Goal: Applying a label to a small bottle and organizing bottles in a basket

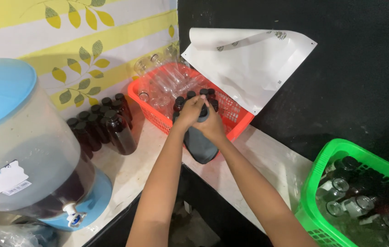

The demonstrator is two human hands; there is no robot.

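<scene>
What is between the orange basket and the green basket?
In the head view, mostly bare pale countertop lies between the orange basket and the green basket. A white paper sheet leans on the wall above that stretch.

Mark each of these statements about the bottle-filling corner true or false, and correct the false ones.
1. Both hands grip the top of one dark bottle. True: the left hand and right hand meet at the neck of the dark bottle.
2. The basket behind the hands is blue. False: the basket is red-orange; the blue parts belong to the dispenser.
3. A group of dark capped bottles stands on the counter beside the dispenser. True.
4. The green basket at the right holds nothing. False: bottles lie in it.
5. The red-orange basket holds only dark bottles. False: clear empty bottles lie in it too.
</scene>
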